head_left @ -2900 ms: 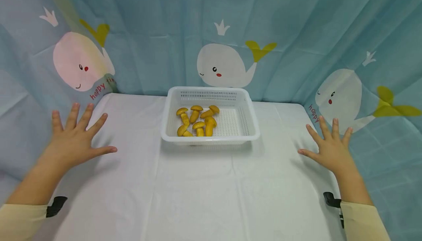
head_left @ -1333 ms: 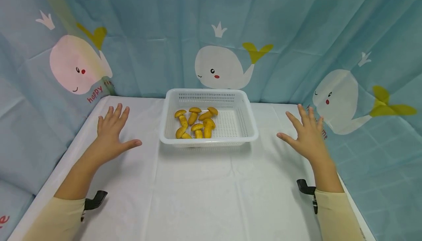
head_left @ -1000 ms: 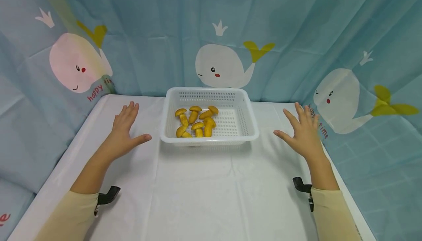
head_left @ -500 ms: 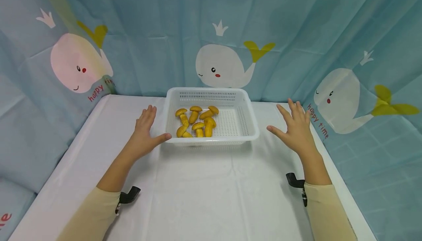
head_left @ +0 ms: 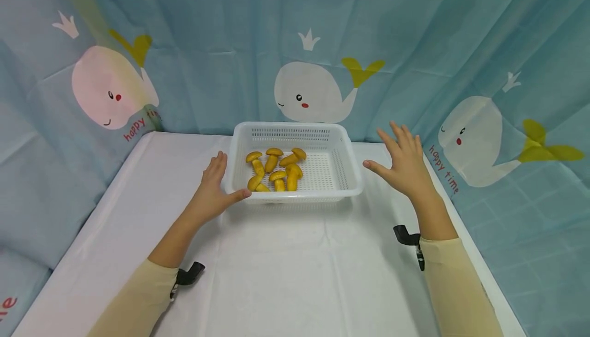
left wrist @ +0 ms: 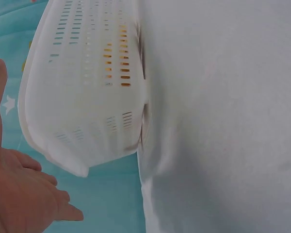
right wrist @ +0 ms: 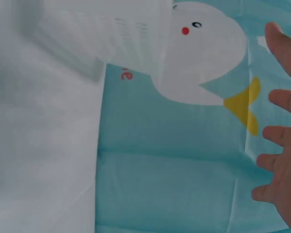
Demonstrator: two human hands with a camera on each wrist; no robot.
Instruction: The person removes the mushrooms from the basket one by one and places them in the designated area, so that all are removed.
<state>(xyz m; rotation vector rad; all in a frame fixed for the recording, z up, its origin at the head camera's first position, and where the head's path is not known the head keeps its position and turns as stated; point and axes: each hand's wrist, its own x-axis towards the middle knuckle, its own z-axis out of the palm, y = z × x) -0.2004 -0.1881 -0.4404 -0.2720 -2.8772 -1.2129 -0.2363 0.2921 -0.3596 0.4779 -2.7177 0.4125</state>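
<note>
A white slatted plastic basket (head_left: 322, 193) stands on the table with several yellow-brown mushrooms (head_left: 272, 160) lying in its left half. My left hand (head_left: 214, 191) is at the basket's left front corner, thumb and fingers spread around it; whether it touches the rim I cannot tell. In the left wrist view a gap shows between the left hand (left wrist: 19, 194) and the basket wall (left wrist: 72, 97). To the right of the basket my right hand (head_left: 405, 165) hovers with fingers spread, apart from the basket. The right wrist view shows the right hand's fingers (right wrist: 276, 136) straight and holding nothing.
A white cloth (head_left: 286, 270) covers the table. Blue curtains (head_left: 207, 70) with printed whales close in the back and both sides. A black wrist camera mount (head_left: 190, 274) sits on the left wrist, another black mount (head_left: 406, 235) on the right.
Both hands have come inward from the table's sides toward the basket. The left travelled farther and now reaches the basket's corner; the right has also risen slightly. Basket and mushrooms stay put.
</note>
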